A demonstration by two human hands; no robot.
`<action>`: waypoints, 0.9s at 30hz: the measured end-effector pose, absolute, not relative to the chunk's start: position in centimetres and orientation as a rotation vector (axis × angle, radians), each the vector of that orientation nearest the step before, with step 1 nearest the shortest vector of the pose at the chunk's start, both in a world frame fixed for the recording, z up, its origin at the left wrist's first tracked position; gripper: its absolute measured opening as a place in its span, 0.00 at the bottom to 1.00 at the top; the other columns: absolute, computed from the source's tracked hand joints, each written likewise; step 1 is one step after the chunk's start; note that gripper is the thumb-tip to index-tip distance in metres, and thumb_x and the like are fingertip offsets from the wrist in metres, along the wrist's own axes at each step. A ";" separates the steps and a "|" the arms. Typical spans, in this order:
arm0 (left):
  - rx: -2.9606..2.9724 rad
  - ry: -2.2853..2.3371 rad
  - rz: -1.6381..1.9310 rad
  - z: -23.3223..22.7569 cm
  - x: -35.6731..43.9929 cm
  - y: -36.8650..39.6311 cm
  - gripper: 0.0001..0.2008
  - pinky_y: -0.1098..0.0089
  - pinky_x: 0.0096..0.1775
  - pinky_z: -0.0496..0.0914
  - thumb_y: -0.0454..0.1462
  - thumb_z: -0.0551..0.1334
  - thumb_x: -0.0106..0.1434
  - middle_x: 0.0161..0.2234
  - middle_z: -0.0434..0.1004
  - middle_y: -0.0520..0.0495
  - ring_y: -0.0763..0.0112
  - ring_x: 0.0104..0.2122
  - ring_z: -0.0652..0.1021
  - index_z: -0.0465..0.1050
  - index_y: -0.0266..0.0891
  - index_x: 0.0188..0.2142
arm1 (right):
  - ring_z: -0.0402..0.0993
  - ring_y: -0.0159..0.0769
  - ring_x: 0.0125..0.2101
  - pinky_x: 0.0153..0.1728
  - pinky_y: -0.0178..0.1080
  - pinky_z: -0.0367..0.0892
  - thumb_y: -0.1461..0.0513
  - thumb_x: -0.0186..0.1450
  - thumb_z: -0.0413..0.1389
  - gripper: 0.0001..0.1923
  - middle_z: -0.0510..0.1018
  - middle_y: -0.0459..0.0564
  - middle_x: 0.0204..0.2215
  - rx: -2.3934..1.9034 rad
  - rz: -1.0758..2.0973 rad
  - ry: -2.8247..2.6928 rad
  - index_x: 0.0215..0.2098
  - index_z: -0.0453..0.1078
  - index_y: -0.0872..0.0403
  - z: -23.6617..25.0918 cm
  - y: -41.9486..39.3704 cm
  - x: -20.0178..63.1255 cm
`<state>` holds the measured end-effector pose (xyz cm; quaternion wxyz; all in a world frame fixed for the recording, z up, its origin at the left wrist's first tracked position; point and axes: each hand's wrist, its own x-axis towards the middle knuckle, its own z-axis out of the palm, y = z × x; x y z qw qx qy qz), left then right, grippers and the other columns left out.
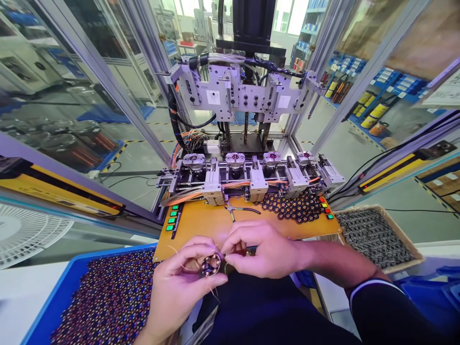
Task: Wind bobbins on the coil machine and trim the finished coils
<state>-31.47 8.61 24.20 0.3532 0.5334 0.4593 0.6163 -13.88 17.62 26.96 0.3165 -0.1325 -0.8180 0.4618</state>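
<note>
Between the thumb and fingers of my left hand [179,280] sits a small round wound motor stator [210,265], its open face with copper coils turned toward me. Thin loose wires stick out from it around my left fingers. My right hand [264,249] is just to the right of the stator, thumb and fingertips pinched together by its edge. A fine wire [225,263] shows below the right fingertips; whether it runs into the pinch is hard to make out. Cutting pliers [242,209] lie on the orange work plate [201,223] beyond my hands.
A machine fixture [235,172] with several round holders stands behind the plate. Dark round stators [293,207] cluster at the plate's right. A blue tray [75,266] of small parts is at left, a box [413,251] of grey parts at right. Green buttons [172,218] line the plate's left.
</note>
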 end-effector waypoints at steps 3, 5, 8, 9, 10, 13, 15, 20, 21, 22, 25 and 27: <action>1.308 1.170 1.575 24.0 -31.6 8.5 0.15 0.77 0.34 0.76 0.38 0.78 0.46 0.32 0.80 0.52 0.72 0.32 0.81 0.82 0.47 0.35 | 0.76 0.30 0.33 0.35 0.32 0.73 0.66 0.68 0.56 0.07 0.80 0.56 0.33 -0.041 0.690 -2.178 0.37 0.75 0.63 26.6 18.2 -14.1; 1.265 1.166 1.557 23.8 -31.7 8.5 0.17 0.77 0.35 0.76 0.38 0.78 0.43 0.33 0.80 0.51 0.71 0.34 0.81 0.82 0.47 0.34 | 0.77 0.29 0.34 0.36 0.31 0.73 0.66 0.69 0.56 0.07 0.80 0.56 0.33 0.038 0.527 -2.159 0.38 0.76 0.63 26.5 18.5 -14.2; 1.237 1.156 1.546 23.7 -31.8 8.6 0.17 0.77 0.35 0.75 0.39 0.79 0.42 0.32 0.80 0.51 0.71 0.33 0.81 0.83 0.47 0.33 | 0.77 0.29 0.34 0.35 0.31 0.73 0.66 0.69 0.57 0.07 0.80 0.54 0.32 0.063 0.456 -2.147 0.38 0.76 0.62 26.2 18.6 -14.3; 1.228 1.159 1.544 23.7 -31.8 8.6 0.17 0.78 0.35 0.75 0.40 0.79 0.42 0.32 0.80 0.51 0.71 0.33 0.81 0.83 0.47 0.33 | 0.76 0.29 0.34 0.35 0.31 0.73 0.66 0.69 0.57 0.06 0.80 0.53 0.31 0.066 0.446 -2.143 0.37 0.76 0.61 26.1 18.6 -14.3; 1.223 1.165 1.543 23.8 -31.8 8.7 0.17 0.78 0.35 0.75 0.40 0.79 0.41 0.32 0.81 0.51 0.71 0.33 0.81 0.83 0.47 0.33 | 0.76 0.30 0.33 0.34 0.32 0.72 0.66 0.68 0.57 0.06 0.80 0.52 0.31 0.068 0.438 -2.140 0.36 0.76 0.61 26.0 18.6 -14.3; 1.220 1.187 1.535 23.8 -31.8 8.7 0.17 0.78 0.35 0.75 0.40 0.79 0.41 0.32 0.81 0.51 0.71 0.33 0.81 0.83 0.47 0.33 | 0.76 0.30 0.33 0.34 0.32 0.72 0.66 0.68 0.58 0.06 0.80 0.52 0.31 0.063 0.425 -2.169 0.36 0.77 0.61 25.4 18.5 -14.2; 1.224 1.195 1.531 23.7 -31.9 8.8 0.17 0.79 0.35 0.75 0.41 0.79 0.40 0.32 0.81 0.51 0.72 0.33 0.81 0.83 0.48 0.33 | 0.76 0.30 0.34 0.36 0.32 0.72 0.66 0.68 0.58 0.06 0.80 0.53 0.32 0.065 0.410 -2.209 0.35 0.77 0.61 25.1 18.4 -14.2; 1.246 1.203 1.536 23.7 -32.0 9.1 0.18 0.80 0.35 0.75 0.43 0.79 0.40 0.32 0.81 0.52 0.73 0.33 0.81 0.83 0.48 0.33 | 0.77 0.31 0.35 0.37 0.33 0.73 0.66 0.67 0.58 0.05 0.81 0.53 0.32 0.085 0.480 -2.173 0.35 0.76 0.61 25.1 18.5 -14.4; 1.266 1.206 1.540 23.8 -31.9 9.2 0.18 0.80 0.35 0.75 0.43 0.79 0.41 0.32 0.81 0.52 0.73 0.32 0.81 0.83 0.48 0.33 | 0.77 0.30 0.35 0.37 0.32 0.73 0.66 0.68 0.58 0.05 0.81 0.53 0.31 0.085 0.527 -2.152 0.34 0.76 0.61 25.4 18.6 -14.4; 1.291 1.212 1.548 23.9 -31.9 9.2 0.17 0.80 0.35 0.75 0.44 0.79 0.42 0.32 0.81 0.53 0.74 0.32 0.81 0.82 0.48 0.33 | 0.77 0.30 0.34 0.36 0.32 0.73 0.66 0.67 0.58 0.06 0.81 0.53 0.30 0.078 0.584 -2.133 0.34 0.75 0.61 25.6 18.7 -14.5; 1.433 1.248 1.591 24.2 -31.8 9.1 0.16 0.81 0.35 0.75 0.42 0.77 0.46 0.32 0.80 0.55 0.76 0.31 0.81 0.81 0.48 0.35 | 0.76 0.29 0.32 0.36 0.31 0.73 0.66 0.66 0.59 0.06 0.80 0.54 0.29 0.013 0.748 -2.117 0.34 0.75 0.63 26.4 18.8 -14.5; 1.575 1.296 1.616 24.1 -31.8 8.9 0.15 0.81 0.35 0.74 0.39 0.76 0.50 0.34 0.79 0.55 0.77 0.32 0.80 0.79 0.47 0.39 | 0.75 0.30 0.32 0.35 0.32 0.73 0.65 0.66 0.60 0.07 0.79 0.56 0.30 -0.017 0.795 -2.144 0.35 0.75 0.64 26.8 18.9 -14.5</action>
